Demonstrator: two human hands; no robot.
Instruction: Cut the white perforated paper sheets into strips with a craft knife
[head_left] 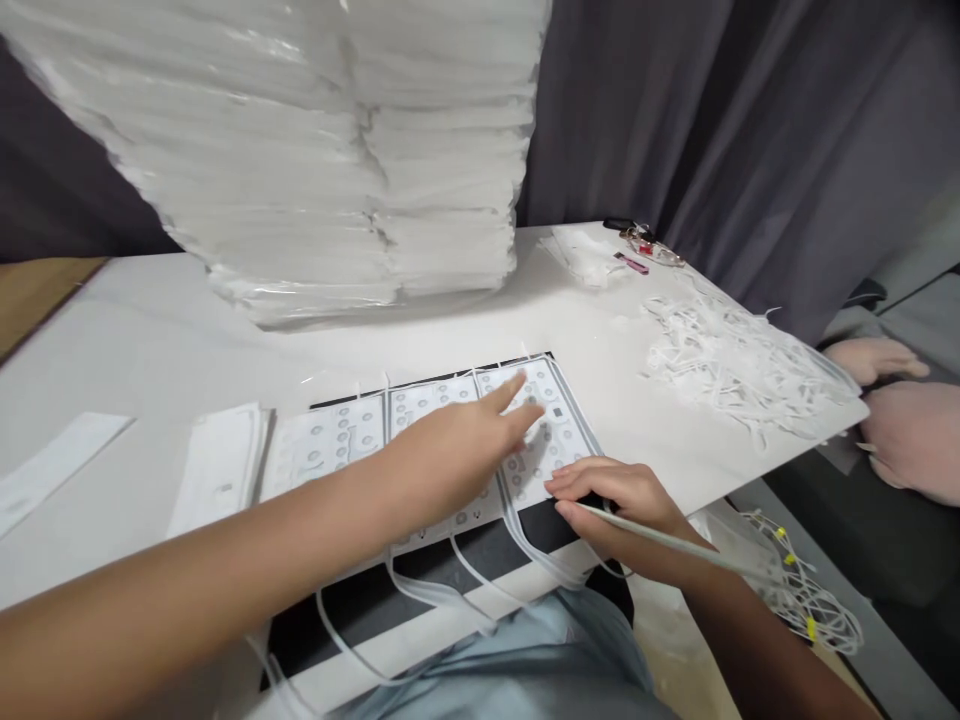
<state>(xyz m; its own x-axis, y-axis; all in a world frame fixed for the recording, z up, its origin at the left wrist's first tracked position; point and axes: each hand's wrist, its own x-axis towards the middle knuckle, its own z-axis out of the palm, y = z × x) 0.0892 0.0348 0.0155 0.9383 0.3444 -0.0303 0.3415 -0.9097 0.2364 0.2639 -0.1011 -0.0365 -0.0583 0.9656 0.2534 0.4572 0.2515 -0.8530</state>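
A white table (pixel 172 330) carries a black mat (pixel 551 525); on it lie white panels (pixel 431 398), at the near side, probably for easy reach. The left hand (pixel 480 440), fingers apart, is over them, perhaps to steady; the right hand (pixel 630 500) pinches a white cord (pixel 660 536).

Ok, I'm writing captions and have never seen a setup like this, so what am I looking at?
There's no machine, just a person's bare hands. The single picture comes from a camera worn on their head, looking forward and down. The left hand reaches over white panels on a black backing; the right hand, by their near edge, appears to hold a pale cord. The white table also bears a tall plastic-wrapped stack and loose white strips.
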